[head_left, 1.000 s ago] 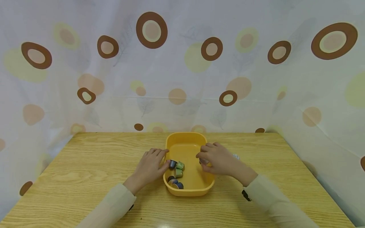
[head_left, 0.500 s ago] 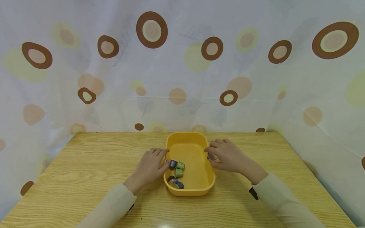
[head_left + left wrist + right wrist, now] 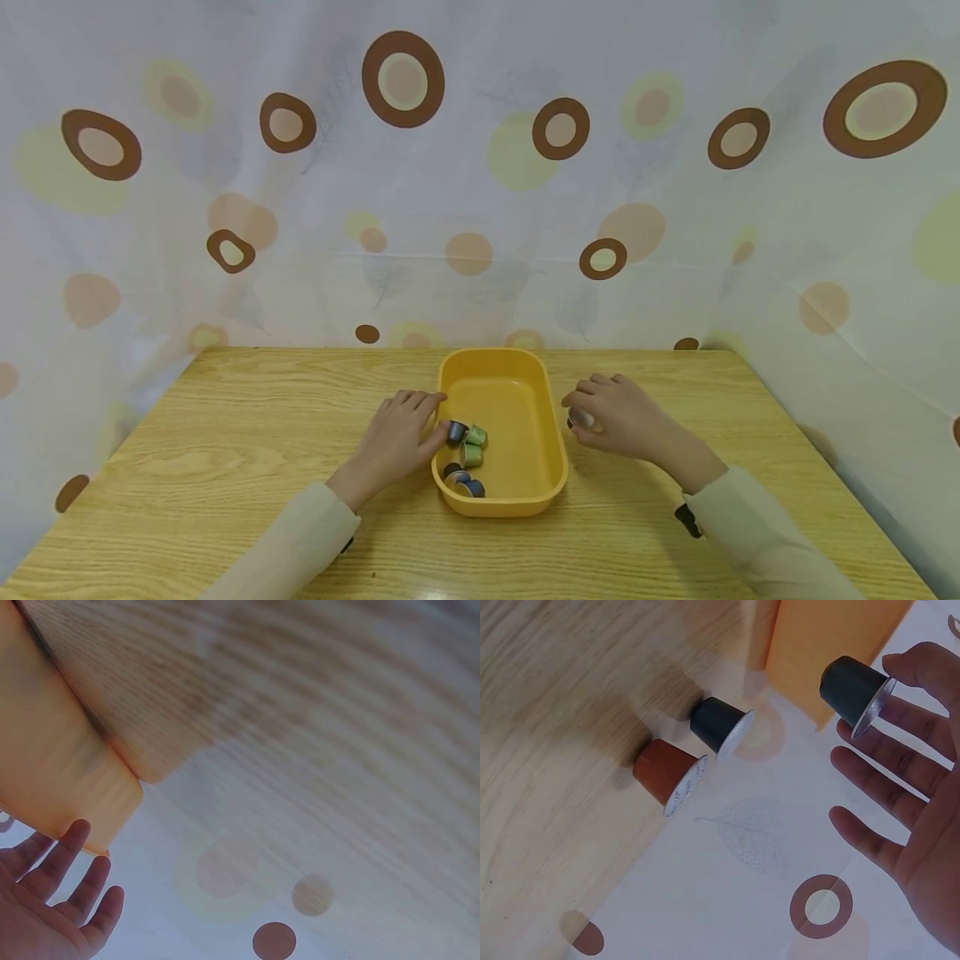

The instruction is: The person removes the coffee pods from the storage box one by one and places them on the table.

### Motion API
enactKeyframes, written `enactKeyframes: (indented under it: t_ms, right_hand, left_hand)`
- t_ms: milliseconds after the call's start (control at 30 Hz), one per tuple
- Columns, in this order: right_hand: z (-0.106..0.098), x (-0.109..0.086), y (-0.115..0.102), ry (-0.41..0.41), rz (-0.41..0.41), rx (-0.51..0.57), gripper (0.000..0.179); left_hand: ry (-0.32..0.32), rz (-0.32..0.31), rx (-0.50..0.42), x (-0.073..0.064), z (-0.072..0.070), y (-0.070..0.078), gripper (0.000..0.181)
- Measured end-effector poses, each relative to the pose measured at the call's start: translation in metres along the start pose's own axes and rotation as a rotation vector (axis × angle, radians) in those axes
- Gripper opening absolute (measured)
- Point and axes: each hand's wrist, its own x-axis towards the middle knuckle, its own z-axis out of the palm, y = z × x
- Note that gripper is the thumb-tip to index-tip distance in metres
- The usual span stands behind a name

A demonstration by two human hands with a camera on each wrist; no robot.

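Note:
In the head view, my right hand (image 3: 618, 417) is just right of the yellow tray (image 3: 501, 507), above the table. Its thumb and fingertips pinch a dark coffee capsule (image 3: 851, 691) by its silvery rim, as the right wrist view shows. My left hand (image 3: 397, 442) rests at the tray's left rim, fingers fairly straight in the left wrist view. Inside the tray's left side lie a dark grey capsule (image 3: 457, 432) by the left thumb, green capsules (image 3: 471, 454) and blue ones (image 3: 474, 489) at the near corner.
On the table to the tray's right stand a dark green capsule (image 3: 716, 724) and a brown capsule (image 3: 664, 774); the right hand hides them in the head view. A patterned curtain (image 3: 480, 167) hangs behind the wooden table (image 3: 300, 392).
My right hand has moved from over the tray's right side to the table beside it, carrying the capsule along. The left hand stays at the left rim.

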Motion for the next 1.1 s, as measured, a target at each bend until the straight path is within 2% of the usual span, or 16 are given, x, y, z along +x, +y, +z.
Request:
enactKeyframes:
  t_ms: [400, 1100]
  right_hand:
    - [0.018, -0.013, 0.006, -0.069, 0.034, 0.021, 0.021]
    - [0.030, -0.019, 0.010, -0.133, 0.056, 0.016, 0.018]
  left_hand:
    - [0.006, 0.006, 0.003, -0.001, 0.001, 0.000, 0.040]
    - [0.004, 0.000, 0.006, 0.000, 0.000, 0.001, 0.040]
